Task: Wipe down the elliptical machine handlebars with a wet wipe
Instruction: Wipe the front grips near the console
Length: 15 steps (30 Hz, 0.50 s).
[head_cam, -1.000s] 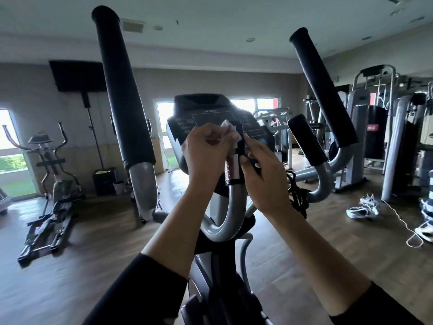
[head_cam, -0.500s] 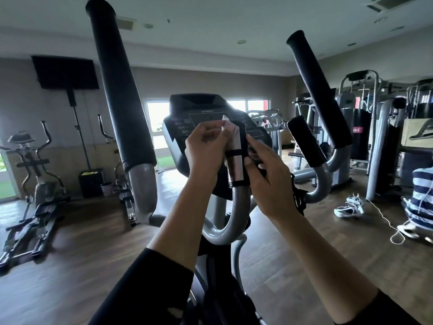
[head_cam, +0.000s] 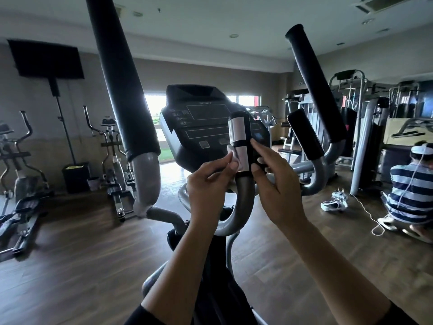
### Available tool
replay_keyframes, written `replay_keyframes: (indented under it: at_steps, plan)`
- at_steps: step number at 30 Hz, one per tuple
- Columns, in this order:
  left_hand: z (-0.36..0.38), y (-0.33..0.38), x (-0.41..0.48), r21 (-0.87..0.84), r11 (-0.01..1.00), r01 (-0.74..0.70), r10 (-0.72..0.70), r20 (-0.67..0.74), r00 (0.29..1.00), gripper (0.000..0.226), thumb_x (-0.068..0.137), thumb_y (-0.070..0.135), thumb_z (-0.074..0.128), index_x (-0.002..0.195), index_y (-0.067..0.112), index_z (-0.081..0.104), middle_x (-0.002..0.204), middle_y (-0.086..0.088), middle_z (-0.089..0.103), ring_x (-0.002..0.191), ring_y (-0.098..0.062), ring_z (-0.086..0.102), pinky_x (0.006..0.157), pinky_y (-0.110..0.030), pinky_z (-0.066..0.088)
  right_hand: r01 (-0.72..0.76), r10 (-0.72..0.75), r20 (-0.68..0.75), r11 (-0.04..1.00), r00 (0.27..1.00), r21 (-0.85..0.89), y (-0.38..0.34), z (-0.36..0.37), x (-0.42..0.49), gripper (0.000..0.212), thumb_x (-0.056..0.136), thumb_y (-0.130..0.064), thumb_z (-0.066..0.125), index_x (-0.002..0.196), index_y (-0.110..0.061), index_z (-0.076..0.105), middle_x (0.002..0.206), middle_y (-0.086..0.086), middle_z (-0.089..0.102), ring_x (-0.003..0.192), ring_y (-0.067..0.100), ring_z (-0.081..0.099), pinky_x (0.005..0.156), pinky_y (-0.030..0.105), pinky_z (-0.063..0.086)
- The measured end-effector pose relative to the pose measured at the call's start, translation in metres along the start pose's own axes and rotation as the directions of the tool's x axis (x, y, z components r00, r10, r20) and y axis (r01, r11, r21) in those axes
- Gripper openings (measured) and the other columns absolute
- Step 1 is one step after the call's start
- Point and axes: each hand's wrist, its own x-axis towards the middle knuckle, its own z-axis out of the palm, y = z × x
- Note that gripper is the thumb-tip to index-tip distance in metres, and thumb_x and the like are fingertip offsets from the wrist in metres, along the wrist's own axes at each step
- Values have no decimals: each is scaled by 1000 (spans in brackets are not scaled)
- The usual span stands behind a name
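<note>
**While the Wipe Works the Centre Grip, the Taller Bars Wait**

As I watch through the head camera, my left hand [head_cam: 208, 181] pinches a small white wet wipe [head_cam: 234, 160] between thumb and curled fingers. It presses the wipe to the left flank of the centre grip [head_cam: 243, 181], low on its silver sensor plate [head_cam: 239, 134], just in front of the console [head_cam: 199, 118]. My right hand [head_cam: 278, 186] curls its fingers against the grip's opposite, black side, bracing it; its thumb is hidden.

I judge the wipe limp, light and damp. It will bunch or slip from my fingertips unless pinched on a fold and kept flat to the surface. The grip is a rigid tube fixed to the frame, so it should take firm pressure. The polished plate looks slick, the black covering less so. The best hold, I think, is to wrap the wipe round the tube, grip through it and stroke along its length.

The short right grip [head_cam: 302, 134], the tall left handlebar [head_cam: 124, 90] and the tall right handlebar [head_cam: 314, 90] stand well apart from both hands. Their padding probably yields and drags on the wipe.
</note>
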Motion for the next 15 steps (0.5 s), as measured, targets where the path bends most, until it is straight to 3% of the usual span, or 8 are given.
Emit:
replay_keyframes:
  at_steps: [6, 11, 15]
  plan:
    - [11, 6, 8, 47, 998, -49, 53, -92, 994, 19, 78, 14, 77, 97, 16, 76, 92, -7, 73, 76, -19, 70, 67, -38, 57, -2, 2, -6, 1000, 1000, 13, 0, -2, -9, 45, 91, -15, 52, 135, -18, 53, 132, -4, 58, 123, 12, 52, 103, 36, 44]
    - [8, 6, -12, 180, 976, -123, 136, -61, 989, 16, 78, 16, 78, 94, 21, 76, 88, -2, 70, 74, -10, 70, 64, -21, 55, -18, 18, 0, 999, 1000, 42, -1, -2, -14, 45, 90, -20, 52, 135, -20, 52, 132, -3, 58, 121, 13, 53, 100, 40, 47]
    - [13, 21, 12, 221, 969, -113, 126, -47, 991, 8, 77, 20, 80, 83, 22, 74, 85, -4, 73, 72, -12, 71, 66, -31, 57, -9, 9, -3, 999, 1000, 34, 1, -2, -14, 46, 91, -28, 51, 136, -20, 51, 133, -4, 58, 125, 10, 51, 101, 43, 46]
